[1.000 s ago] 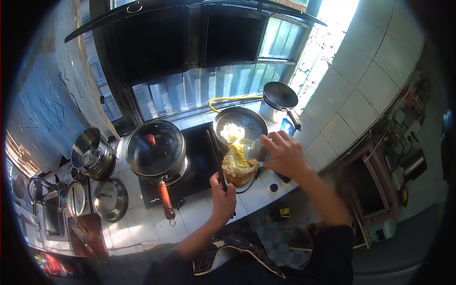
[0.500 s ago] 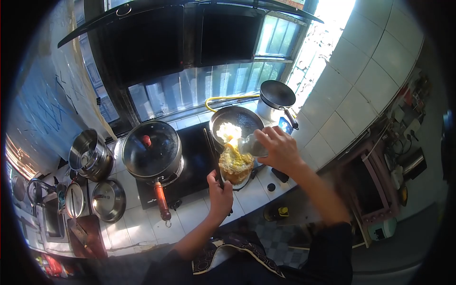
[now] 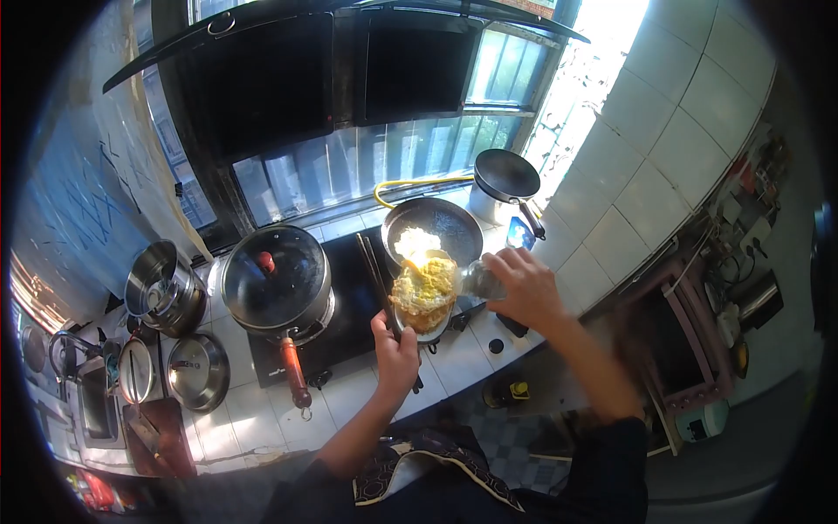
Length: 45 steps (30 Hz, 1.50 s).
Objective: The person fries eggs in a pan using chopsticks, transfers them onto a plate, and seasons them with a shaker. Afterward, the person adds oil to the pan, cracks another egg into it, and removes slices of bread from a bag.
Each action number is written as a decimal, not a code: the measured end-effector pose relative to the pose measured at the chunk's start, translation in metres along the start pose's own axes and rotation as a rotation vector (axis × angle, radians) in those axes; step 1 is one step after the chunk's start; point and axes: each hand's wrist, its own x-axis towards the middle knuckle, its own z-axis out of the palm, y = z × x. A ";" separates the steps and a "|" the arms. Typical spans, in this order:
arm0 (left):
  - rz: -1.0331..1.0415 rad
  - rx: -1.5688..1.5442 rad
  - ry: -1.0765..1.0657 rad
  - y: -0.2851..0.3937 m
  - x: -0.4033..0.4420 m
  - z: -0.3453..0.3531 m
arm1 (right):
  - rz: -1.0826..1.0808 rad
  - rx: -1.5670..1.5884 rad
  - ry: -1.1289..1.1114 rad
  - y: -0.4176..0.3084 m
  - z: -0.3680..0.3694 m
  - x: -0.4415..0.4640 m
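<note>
My left hand point(image 3: 398, 360) is closed on a pair of chopsticks point(image 3: 375, 275) and the near edge of a small light plate point(image 3: 429, 335). Golden fried egg point(image 3: 425, 288) covers most of that plate, which sits over the near side of a dark frying pan point(image 3: 458, 229). Inside the pan, a bright pale patch of food point(image 3: 417, 241) lies to the left, its detail washed out by sunlight. My right hand point(image 3: 529, 290) grips a clear glass container point(image 3: 478, 281) held sideways, its mouth towards the egg. Whether anything is in it I cannot tell.
A lidded pan point(image 3: 278, 275) with a red handle stands left on the black hob point(image 3: 349, 306). Behind right, a smaller pan point(image 3: 508, 173) rests on a light pot. Steel pots point(image 3: 164, 288), a lid point(image 3: 199, 371) and a cleaver point(image 3: 147, 430) on a board lie left.
The glass container has shifted right and down, away from over the egg. My left hand, with plate and chopsticks, has moved slightly left and up.
</note>
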 end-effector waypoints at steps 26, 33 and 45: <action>0.004 0.049 -0.133 -0.016 -0.017 0.013 | 0.147 -0.045 0.008 -0.004 -0.020 -0.010; -0.007 0.096 -0.162 -0.026 -0.025 0.039 | 0.262 0.111 0.095 0.020 -0.019 -0.034; -0.092 0.154 -0.086 -0.060 -0.048 0.094 | 1.047 1.119 0.510 0.161 0.129 -0.215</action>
